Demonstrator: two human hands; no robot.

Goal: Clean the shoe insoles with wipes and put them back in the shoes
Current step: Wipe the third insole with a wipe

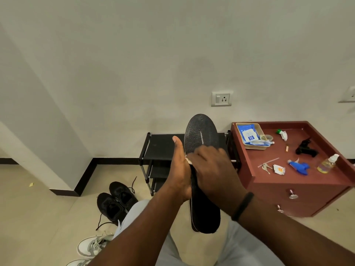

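Head view, read from the left: two pairs of shoes lie on the floor, white sneakers (90, 246) nearest the lower edge and black shoes (115, 202) beyond them, laces loose, presumably left within reach for refitting. The left hand (180, 175) stands upright against the edge of the black insole (201, 169), thumb raised, fingers hidden behind it, apparently bracing it from the back. The insole is held on end in mid-air over the lap, toe upward, in front of a black shoe rack (163, 148); this posture likely exposes its full face for wiping. The right hand (209, 167) lies curled over the insole's middle, pressing a white wipe (188, 160) of which only a sliver shows at the fingers' edge. A dark band (243, 206) circles that wrist. To the right, a red-brown desk (288, 181) with drawers carries a tray holding a blue wipes pack (248, 134), keys (266, 167), a blue sprayer (299, 166) and a yellow-liquid bottle (326, 164). Judgement: wiping is in progress; refitting is not yet done.
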